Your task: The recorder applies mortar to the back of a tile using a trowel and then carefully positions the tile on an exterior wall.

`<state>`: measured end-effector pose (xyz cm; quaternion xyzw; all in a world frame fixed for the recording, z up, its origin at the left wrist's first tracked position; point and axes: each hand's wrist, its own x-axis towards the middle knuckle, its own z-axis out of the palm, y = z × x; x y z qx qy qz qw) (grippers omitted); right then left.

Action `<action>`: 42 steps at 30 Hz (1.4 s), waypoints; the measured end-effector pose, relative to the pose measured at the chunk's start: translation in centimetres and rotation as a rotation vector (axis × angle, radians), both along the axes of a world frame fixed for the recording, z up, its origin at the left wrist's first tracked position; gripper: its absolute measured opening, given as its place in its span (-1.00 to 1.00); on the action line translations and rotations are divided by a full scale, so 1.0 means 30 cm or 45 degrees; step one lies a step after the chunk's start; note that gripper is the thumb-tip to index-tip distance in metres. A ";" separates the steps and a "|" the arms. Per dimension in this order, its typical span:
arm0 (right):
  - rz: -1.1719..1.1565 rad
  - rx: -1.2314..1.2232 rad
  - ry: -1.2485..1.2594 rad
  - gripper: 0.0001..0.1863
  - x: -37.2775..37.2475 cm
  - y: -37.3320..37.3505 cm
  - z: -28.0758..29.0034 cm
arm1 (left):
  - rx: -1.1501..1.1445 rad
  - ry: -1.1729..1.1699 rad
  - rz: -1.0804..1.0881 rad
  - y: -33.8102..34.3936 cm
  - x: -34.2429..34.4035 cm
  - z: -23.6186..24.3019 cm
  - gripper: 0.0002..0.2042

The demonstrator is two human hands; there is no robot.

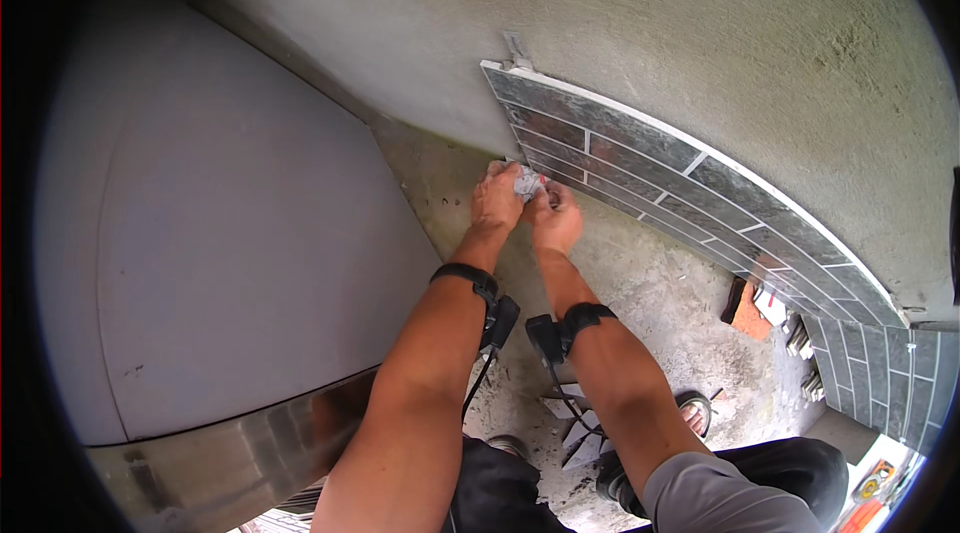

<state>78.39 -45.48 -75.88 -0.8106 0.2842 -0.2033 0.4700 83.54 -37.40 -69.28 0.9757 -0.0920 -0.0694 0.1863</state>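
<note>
Both hands are together at the foot of the wall, by the near left corner of the dark grey tiling [640, 158] with pale joints. Between them is a small crumpled whitish thing [528, 183] with a touch of red, perhaps a plastic wrapper or a rag. My left hand [496, 197] has its fingers curled round its left side. On the other side, my right hand [555, 219] is closed against it, fingers bent. The hands hide part of it and the wall's foot behind.
A large grey panel [240, 223] stands on the left, with a shiny metal strip [240, 453] below it. Broken tile pieces [583, 443] lie on the concrete floor [650, 303] near my feet. An orange brick-like block [750, 313] and stacked tiles [800, 338] sit by the wall at right.
</note>
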 end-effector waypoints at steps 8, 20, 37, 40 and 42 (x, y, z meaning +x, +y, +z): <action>-0.326 1.877 -0.222 -0.68 0.004 -0.092 0.032 | -0.092 -0.096 -0.004 0.033 0.021 -0.043 -0.68; -0.407 2.101 -0.186 -0.87 0.014 -0.125 0.090 | -0.129 -0.071 0.185 0.009 0.004 -0.019 -0.70; -0.334 2.141 -0.140 -0.91 0.019 -0.149 0.075 | -0.197 -0.172 0.112 0.007 0.031 -0.069 -0.79; -0.323 2.147 -0.130 -0.92 0.019 -0.157 0.072 | -0.179 -0.131 0.114 -0.006 0.029 -0.056 -0.78; -0.319 2.153 -0.118 -0.92 0.017 -0.152 0.078 | -0.157 -0.151 0.088 0.000 0.032 -0.060 -0.78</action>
